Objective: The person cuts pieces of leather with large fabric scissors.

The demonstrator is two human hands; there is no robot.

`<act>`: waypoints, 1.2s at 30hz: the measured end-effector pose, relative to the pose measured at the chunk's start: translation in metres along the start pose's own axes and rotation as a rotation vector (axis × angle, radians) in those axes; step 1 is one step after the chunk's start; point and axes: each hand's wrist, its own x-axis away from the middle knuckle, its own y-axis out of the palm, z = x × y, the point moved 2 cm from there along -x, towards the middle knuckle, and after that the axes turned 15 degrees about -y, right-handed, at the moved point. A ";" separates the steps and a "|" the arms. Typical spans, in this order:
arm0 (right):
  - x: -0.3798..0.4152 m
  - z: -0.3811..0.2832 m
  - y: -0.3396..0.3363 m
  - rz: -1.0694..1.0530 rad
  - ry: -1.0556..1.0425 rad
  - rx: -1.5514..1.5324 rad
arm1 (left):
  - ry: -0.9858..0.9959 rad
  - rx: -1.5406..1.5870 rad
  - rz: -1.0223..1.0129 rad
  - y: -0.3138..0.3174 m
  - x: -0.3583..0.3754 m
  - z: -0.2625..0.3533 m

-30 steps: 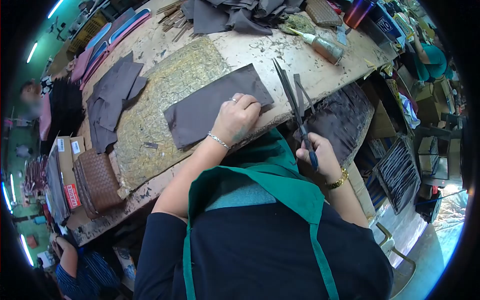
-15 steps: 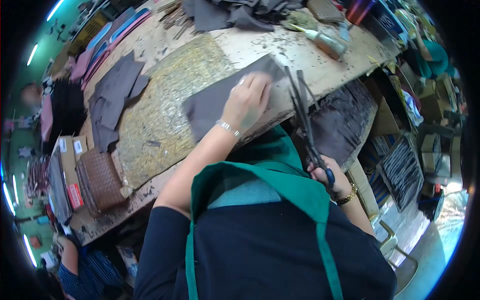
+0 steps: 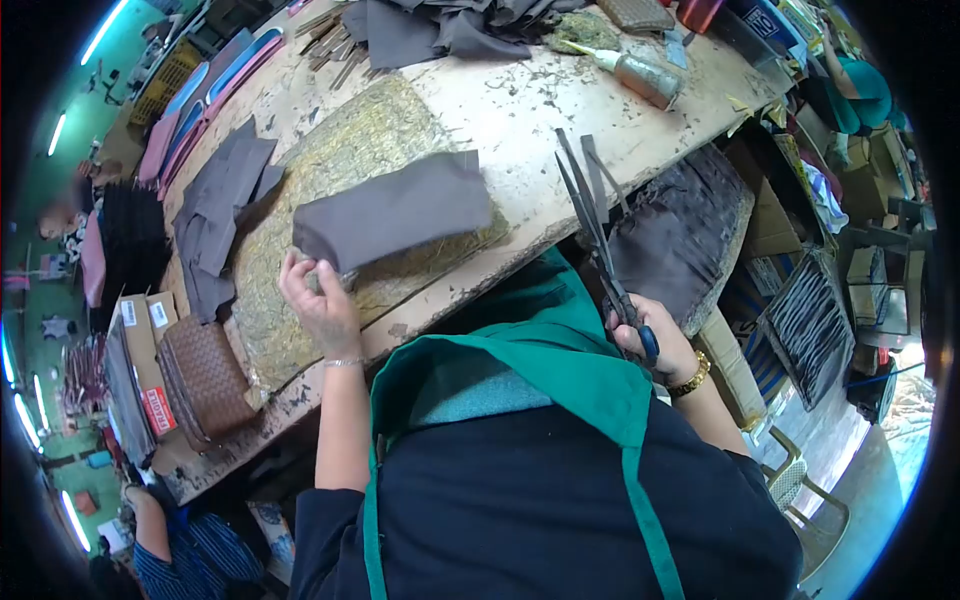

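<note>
My left hand [image 3: 322,305] pinches the lower left corner of a dark grey-brown rectangular piece [image 3: 395,212], which lies over a mottled yellowish mat [image 3: 270,300] on the worktable [image 3: 520,110]. In my right hand [image 3: 650,340] are long dark scissors [image 3: 600,240], held by the handles, with the blades pointing up and away and slightly parted. A narrow dark strip [image 3: 594,172] rests at the table edge beside the blades. More dark sheets [image 3: 215,210] lie left of the mat.
Dark scraps [image 3: 450,30] are heaped at the back, near a glue bottle [image 3: 645,78]. A brown woven item [image 3: 205,380] sits at the left. Right of the table are a scrap-covered board [image 3: 680,235] and a chair [image 3: 805,490]. Co-workers [image 3: 195,545] [image 3: 860,90] are at both sides.
My left hand has moved left and down from the top of the dark piece to its corner. The piece has shifted left and turned. The scissors remain in my right hand.
</note>
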 end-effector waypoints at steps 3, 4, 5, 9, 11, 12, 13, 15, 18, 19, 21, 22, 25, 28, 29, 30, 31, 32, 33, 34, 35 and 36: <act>-0.005 0.000 0.002 -0.044 0.003 0.061 | -0.002 -0.191 0.095 -0.015 0.007 0.014; -0.007 0.000 0.003 -0.066 0.013 0.066 | 0.158 -0.227 0.012 -0.013 0.008 0.033; -0.008 -0.001 0.004 -0.085 0.023 0.071 | 0.318 -0.261 -0.075 -0.010 0.008 0.051; -0.008 0.001 0.004 -0.115 0.009 0.116 | 0.486 -0.575 -0.678 0.022 0.003 0.065; -0.004 -0.002 0.005 -0.085 -0.027 0.156 | 0.542 -0.524 -0.859 0.038 -0.006 0.048; -0.002 -0.001 0.005 -0.075 -0.027 0.153 | 0.604 -0.367 -0.839 0.043 -0.010 0.042; -0.001 -0.001 0.004 -0.081 -0.019 0.162 | 0.662 -0.210 -0.816 0.045 -0.011 0.044; 0.001 0.001 0.003 -0.080 -0.010 0.171 | 0.704 -0.189 -0.747 0.049 -0.010 0.051; 0.001 0.002 0.002 -0.084 -0.023 0.175 | 0.671 -0.195 -0.740 0.058 -0.012 0.048; 0.000 -0.002 0.003 -0.090 -0.015 0.166 | 0.597 -0.141 -0.743 0.057 -0.014 0.049; -0.001 -0.003 0.003 -0.104 -0.006 0.157 | 0.517 -0.093 -0.740 0.057 -0.019 0.050; -0.002 -0.001 0.003 -0.102 0.016 0.130 | 0.547 -0.145 -0.660 0.060 -0.024 0.053; -0.004 0.007 0.005 -0.108 0.041 0.108 | 0.600 -0.231 -0.586 0.072 -0.030 0.066; -0.004 0.003 0.008 -0.101 0.016 0.127 | 0.424 -0.309 -0.766 0.095 -0.040 0.072; -0.004 -0.001 0.009 -0.097 -0.012 0.138 | 0.434 -0.301 -0.770 0.102 -0.043 0.075; -0.003 -0.001 0.009 -0.083 0.029 0.074 | 0.364 -0.168 -0.766 0.109 -0.046 0.079; -0.002 -0.002 0.009 -0.066 0.029 0.073 | 0.293 -0.037 -0.764 0.116 -0.047 0.082; -0.002 -0.002 0.008 -0.055 0.047 0.082 | 0.216 0.093 -0.760 0.123 -0.047 0.086; -0.001 -0.003 0.007 -0.047 0.064 0.093 | 0.219 0.100 -0.769 0.132 -0.045 0.091; -0.001 -0.003 0.006 -0.038 0.066 0.097 | 0.236 0.140 -0.701 0.141 -0.041 0.098; -0.002 -0.001 0.006 -0.039 0.063 0.053 | 0.252 0.179 -0.631 0.145 -0.039 0.103; -0.002 0.000 0.005 -0.041 0.060 0.010 | 0.253 0.187 -0.634 0.147 -0.037 0.105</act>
